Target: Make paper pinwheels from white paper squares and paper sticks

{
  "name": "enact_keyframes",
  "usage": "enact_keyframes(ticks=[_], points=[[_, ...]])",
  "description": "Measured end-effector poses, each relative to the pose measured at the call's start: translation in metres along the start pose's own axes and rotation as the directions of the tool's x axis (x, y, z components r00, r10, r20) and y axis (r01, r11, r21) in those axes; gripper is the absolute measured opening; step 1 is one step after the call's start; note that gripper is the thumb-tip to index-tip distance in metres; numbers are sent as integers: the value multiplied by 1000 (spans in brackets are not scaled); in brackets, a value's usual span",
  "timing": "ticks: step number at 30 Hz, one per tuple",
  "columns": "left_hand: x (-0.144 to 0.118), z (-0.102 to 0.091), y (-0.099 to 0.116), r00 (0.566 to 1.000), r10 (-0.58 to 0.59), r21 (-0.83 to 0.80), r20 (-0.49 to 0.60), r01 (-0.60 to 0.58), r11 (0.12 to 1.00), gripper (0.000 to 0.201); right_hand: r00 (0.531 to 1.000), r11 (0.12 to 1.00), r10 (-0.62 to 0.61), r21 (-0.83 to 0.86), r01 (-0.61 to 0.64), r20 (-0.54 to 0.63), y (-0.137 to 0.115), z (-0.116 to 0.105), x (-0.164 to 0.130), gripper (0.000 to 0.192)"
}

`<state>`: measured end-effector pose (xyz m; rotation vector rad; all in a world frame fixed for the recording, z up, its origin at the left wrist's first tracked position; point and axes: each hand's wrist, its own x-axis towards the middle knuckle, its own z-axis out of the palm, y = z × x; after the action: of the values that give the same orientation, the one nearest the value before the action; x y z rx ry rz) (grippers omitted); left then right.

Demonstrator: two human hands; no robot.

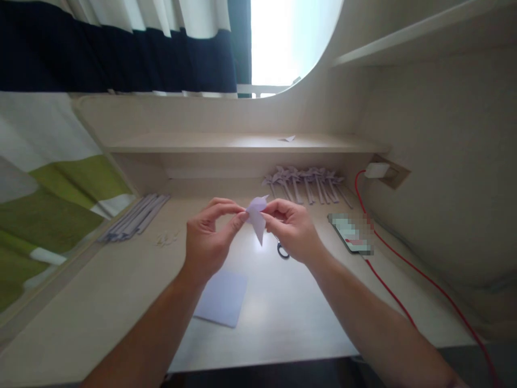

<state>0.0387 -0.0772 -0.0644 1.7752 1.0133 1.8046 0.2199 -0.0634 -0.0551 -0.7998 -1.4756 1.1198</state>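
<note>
Between both hands, above the desk, is a small folded piece of pale lilac paper (257,216) with pointed tips. My left hand (210,231) pinches its left edge between thumb and forefinger. On the other side my right hand (291,226) grips it the same way, its lower fingers curled. Below the left wrist lies a square of lilac paper (223,299) flat on the desk. A dark scissors handle loop (283,251) shows just under my right hand; the hand hides the rest.
Several folded paper flowers on stems (307,180) lie at the back right. Rolled paper strips (135,218) and small pale bits (165,238) are at left. A phone (350,234) with a red cable (420,275) rests at right. One paper scrap (287,139) sits on the shelf (202,143).
</note>
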Motion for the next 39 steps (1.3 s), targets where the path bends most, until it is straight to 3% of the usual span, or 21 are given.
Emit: enact_keyframes(ticks=[9,15,23,30,34,39], points=[[-42,1,15,987,-149,106,64,142,984,4,1000,978,2,-209,0,7,4,-6,-44,17],[-56,2,15,975,-200,122,92,189,974,8,998,977,51,-210,-45,22,8,-8,-56,15],[-58,-1,4,962,-224,211,154,189,959,10,965,964,261,-39,-261,-17,36,-2,-51,15],[-42,5,-18,945,-205,232,256,146,962,9,910,906,404,99,-412,94,58,-14,-40,20],[-29,11,-25,930,-194,172,313,146,974,7,879,861,433,196,-468,197,67,-25,-31,25],[-16,18,-39,904,-221,-1,367,238,971,5,868,799,421,345,-493,264,72,-31,-26,29]])
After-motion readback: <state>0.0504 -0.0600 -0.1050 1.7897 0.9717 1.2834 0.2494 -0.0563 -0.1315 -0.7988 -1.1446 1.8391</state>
